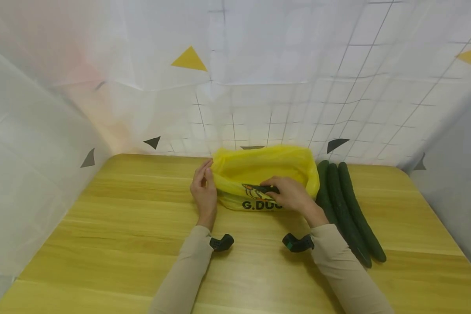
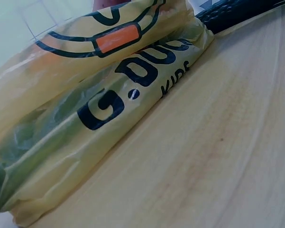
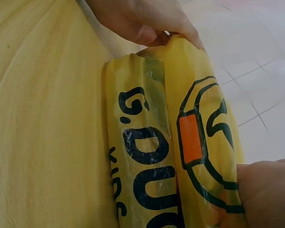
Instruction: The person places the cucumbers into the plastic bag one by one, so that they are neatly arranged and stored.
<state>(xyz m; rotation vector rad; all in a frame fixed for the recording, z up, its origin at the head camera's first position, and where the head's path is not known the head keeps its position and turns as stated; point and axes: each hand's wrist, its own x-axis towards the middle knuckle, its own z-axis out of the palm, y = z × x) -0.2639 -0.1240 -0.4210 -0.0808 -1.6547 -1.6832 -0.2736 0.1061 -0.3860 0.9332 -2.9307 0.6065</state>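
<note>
A yellow plastic bag [image 1: 267,155] lies on its base on the table with its mouth spread wide, black "G.DUCK" print along its front. My left hand [image 1: 204,192] pinches the left end of its rim; from the right wrist view, that hand's fingers [image 3: 147,16] show at the bag's end. My right hand [image 1: 292,192] grips the front rim, fingers on the inner side and thumb in front, with a dark patch between them. Through the thin plastic [image 2: 52,109], a long green shape shows low inside the bag. Beside the bag's right end lie three cucumbers [image 1: 347,209].
The wooden table [image 1: 121,235] has white sheeting [image 1: 251,109] with grid lines behind it and at both sides. Black wrist camera mounts [image 1: 222,242] jut inward from both sleeves, low over the table.
</note>
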